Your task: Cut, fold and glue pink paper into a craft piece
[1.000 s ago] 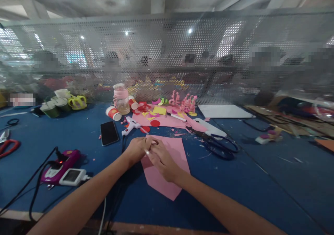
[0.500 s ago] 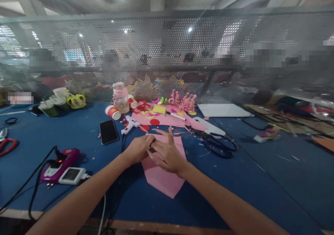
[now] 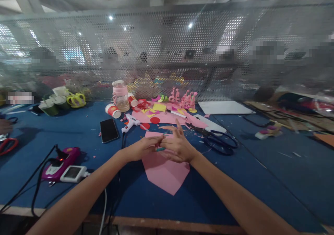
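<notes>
Left hand (image 3: 143,147), right hand (image 3: 181,146) meet, fingertips pinching a small teal piece (image 3: 160,149) between; right outer fingers splayed. Pink sheet (image 3: 167,177) beneath fingers, pointed edge bodyward; open blue tabletop (image 3: 261,179) rightward.

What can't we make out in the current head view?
All in the head view:
Teal bit: small, partly hidden by left hand and right hand; shape unclear.
Pink sheet: upper middle hidden by those hands.
Red-handled scissors: cut off by left edge.
Orange piece: cut off by right edge.
Beyond perforated screen: details blurred and masked.
</notes>
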Available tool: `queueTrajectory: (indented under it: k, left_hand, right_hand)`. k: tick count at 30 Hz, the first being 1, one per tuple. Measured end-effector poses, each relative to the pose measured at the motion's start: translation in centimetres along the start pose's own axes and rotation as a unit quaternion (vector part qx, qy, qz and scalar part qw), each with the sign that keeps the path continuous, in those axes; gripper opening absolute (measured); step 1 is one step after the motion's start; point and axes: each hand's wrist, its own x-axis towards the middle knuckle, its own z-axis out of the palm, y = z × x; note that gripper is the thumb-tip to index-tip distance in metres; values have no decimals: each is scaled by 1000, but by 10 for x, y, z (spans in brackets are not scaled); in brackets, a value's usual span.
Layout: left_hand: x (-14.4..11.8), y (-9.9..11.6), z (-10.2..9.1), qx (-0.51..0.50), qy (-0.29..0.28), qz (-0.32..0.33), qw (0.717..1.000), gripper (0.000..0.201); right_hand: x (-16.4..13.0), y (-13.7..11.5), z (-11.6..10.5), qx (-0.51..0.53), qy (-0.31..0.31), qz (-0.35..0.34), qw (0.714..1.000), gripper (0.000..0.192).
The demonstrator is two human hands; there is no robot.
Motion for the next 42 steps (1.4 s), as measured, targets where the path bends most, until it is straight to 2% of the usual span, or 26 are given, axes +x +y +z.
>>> queueTrajectory:
  k: [4,7,12,15,19,24,30,38,42]
  left_hand:
    - [2,0,1,19,59,-55,997,35]
    - [3,-1,5,73,84,-60,992,29]
    - [0,-4,10,153,72,-14,986,22]
    - [-3,-4,10,175,47,-6,983,23]
    - [-4,1,9,122,45,-3,992,24]
    - [-3,5,9,70,24,12,997,29]
    - [-3,-1,10,115,70,5,991,14]
    - [-8,-11,12,186,87,15,979,39]
    - [-8,-9,10,147,75,18,986,39]
  right_hand:
    - [2,-4,1,8,-5,-11,1000,32]
    - [5,-8,3,7,-13,-5,1000,31]
    - [7,-12,5,-1,-22,31,999,29]
    - [8,-14,6,2,-26,25,999,30]
    - [9,-17,6,8,-30,24,999,32]
    - [12,-18,5,25,-31,-8,999,22]
    - [15,-18,10,-1,-15,-3,1000,20]
    - [13,-19,14,-3,-28,28,999,21]
    - [12,-18,11,8,-42,18,999,22]
